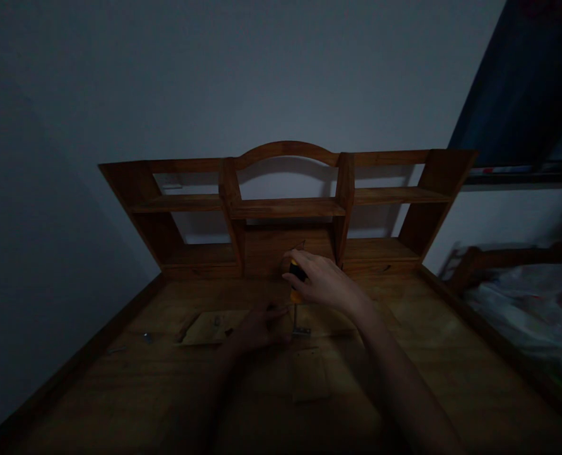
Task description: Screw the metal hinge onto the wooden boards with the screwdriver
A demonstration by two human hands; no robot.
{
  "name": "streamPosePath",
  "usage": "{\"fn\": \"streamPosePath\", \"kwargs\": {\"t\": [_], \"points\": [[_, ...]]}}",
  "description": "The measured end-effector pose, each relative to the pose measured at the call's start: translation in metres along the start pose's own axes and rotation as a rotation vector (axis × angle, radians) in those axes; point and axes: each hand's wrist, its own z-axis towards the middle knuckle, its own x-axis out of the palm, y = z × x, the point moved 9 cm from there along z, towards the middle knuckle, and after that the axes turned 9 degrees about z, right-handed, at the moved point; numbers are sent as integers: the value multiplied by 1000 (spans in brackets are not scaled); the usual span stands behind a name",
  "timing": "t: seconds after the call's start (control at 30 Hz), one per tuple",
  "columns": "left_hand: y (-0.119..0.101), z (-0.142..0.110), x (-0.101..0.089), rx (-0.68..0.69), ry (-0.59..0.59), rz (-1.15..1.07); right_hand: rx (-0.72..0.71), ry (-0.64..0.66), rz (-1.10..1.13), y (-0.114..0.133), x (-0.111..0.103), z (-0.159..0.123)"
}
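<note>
Our right hand grips an upright screwdriver, tip at a small metal plate midway between the side edges of the desk. Our left hand sits just beside; we can't tell its grip.

Light running dim. Pale wall filling 12 o'clock, wooden shelf unit fronting it, dark window sitting at 2 o'clock.
</note>
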Motion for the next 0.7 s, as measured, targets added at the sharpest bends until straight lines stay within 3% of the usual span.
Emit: {"fn": "streamPosePath", "kwargs": {"t": [0.47,0.7], "points": [[2,0,2,-10,4,66,44,-16,-137,0,4,2],[3,-1,2,3,7,48,50,37,12,1,0,-2]]}}
